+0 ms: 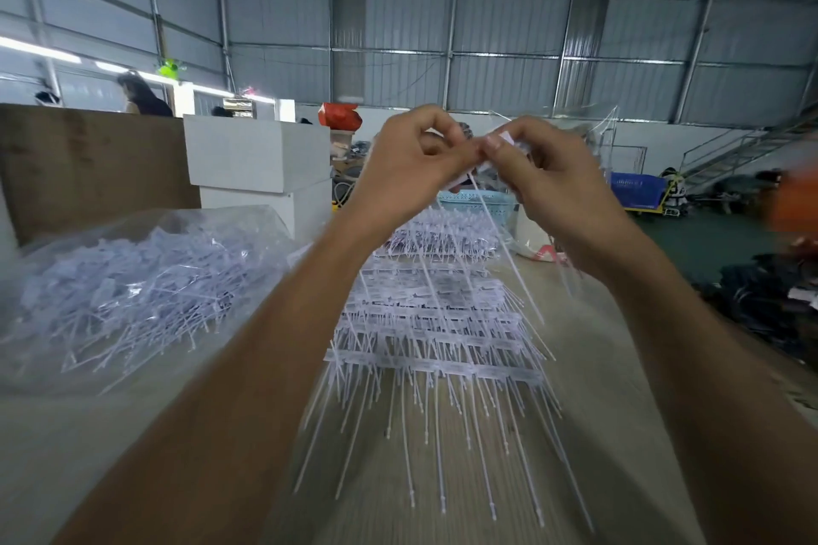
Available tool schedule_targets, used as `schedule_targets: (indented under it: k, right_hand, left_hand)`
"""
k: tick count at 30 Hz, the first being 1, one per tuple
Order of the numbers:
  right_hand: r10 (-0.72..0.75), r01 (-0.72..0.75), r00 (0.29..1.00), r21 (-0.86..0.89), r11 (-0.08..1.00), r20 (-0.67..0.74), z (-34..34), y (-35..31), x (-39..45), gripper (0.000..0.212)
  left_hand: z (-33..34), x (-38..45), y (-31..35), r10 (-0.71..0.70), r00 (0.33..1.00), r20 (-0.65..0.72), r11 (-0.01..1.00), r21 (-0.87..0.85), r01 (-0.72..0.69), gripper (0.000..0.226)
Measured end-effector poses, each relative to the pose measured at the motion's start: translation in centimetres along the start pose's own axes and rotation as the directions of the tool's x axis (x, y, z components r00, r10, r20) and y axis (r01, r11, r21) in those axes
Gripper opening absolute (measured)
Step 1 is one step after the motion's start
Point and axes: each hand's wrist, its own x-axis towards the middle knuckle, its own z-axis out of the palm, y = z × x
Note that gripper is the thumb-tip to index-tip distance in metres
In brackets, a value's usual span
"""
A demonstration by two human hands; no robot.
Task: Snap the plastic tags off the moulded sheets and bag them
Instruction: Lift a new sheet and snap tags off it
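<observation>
Nearest the camera, two bare forearms run up from 6 o'clock toward the centre, over a pale wooden table point(619, 367). Between them, from 6 up to centre, lies a stack of moulded sheets point(438, 323), white strips of tag heads with long thin stems fanning down toward the viewer; many rows are unbroken, so most of the snapping looks undone. At 9 o'clock, just beside the left forearm, a clear plastic bag point(110, 279) slumps open on the table, holding a heap of loose tags point(146, 274); that is the finished share, a fair pile but, as a guess, smaller than what waits in the stack. Above centre, toward 12 o'clock, the hands meet in the air. Left hand point(411, 159) has fingers curled, thumb and forefinger pinching a small white piece; right hand point(544, 173) is likewise curled, pinching the same piece at its other side, fingertips of both hands touching. One stem point(509, 252) trails down from the pinch toward 5 o'clock. Judged as mid-snap on a single tag; blur hides whether it has parted. Beyond, at 10 o'clock, a brown board point(88, 164) and white boxes point(261, 155); past the hands, a pale blue basket point(478, 204). At 3 o'clock, a blue crate point(637, 186) on the green floor, with metal stairs behind. Grey corrugated wall at the far end
</observation>
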Motion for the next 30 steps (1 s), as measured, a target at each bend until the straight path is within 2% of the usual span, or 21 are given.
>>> schedule_targets:
  k: [5,7,9,14,18,22,24,27,30]
  right_hand:
    - [0.073,-0.040,0.990,0.250,0.967,-0.124,0.8,-0.1,-0.3,0.015]
    - [0.132,-0.078,0.981,0.336,0.939,-0.140,1.2,-0.4,-0.4,0.014]
    - [0.154,-0.096,0.979,0.367,0.925,-0.131,1.2,-0.7,-0.3,0.013]
    - [0.036,-0.028,0.999,0.262,0.965,-0.028,0.1,-1.6,-0.3,0.008]
    - [-0.063,0.070,0.997,0.218,0.973,-0.041,0.1,-2.2,-0.4,0.008]
    - [-0.171,0.173,0.985,0.050,0.984,-0.037,0.3,-2.6,-0.4,0.005]
    - [-0.203,0.201,0.979,-0.044,0.979,-0.025,0.3,-2.3,-0.4,0.007]
    - [-0.215,0.210,0.976,-0.143,0.967,-0.021,0.4,-1.7,-0.4,0.012]
    - [-0.251,0.241,0.967,-0.197,0.950,-0.029,0.6,-1.5,-0.4,0.012]
  left_hand:
    - [0.6,0.0,-0.6,0.002,0.999,0.045,0.996,0.086,-0.006,0.022]
    - [0.8,0.0,-0.5,-0.005,0.999,0.053,0.990,0.139,-0.002,0.029]
    - [0.8,-0.1,-0.3,-0.010,0.998,0.055,0.993,0.117,0.003,0.034]
    - [0.3,0.5,0.1,-0.084,0.996,-0.018,0.991,-0.102,0.082,0.033]
    - [-0.1,0.7,1.1,-0.165,0.986,-0.022,0.962,-0.225,0.156,0.027]
    - [-0.2,0.9,2.5,-0.290,0.956,0.048,0.903,-0.317,0.290,0.021]
    - [0.0,0.8,2.9,-0.340,0.935,0.101,0.890,-0.286,0.355,0.031]
    - [0.0,0.4,2.5,-0.329,0.931,0.158,0.899,-0.250,0.360,0.038]
    - [-0.4,0.3,1.8,-0.334,0.914,0.229,0.856,-0.332,0.396,0.035]
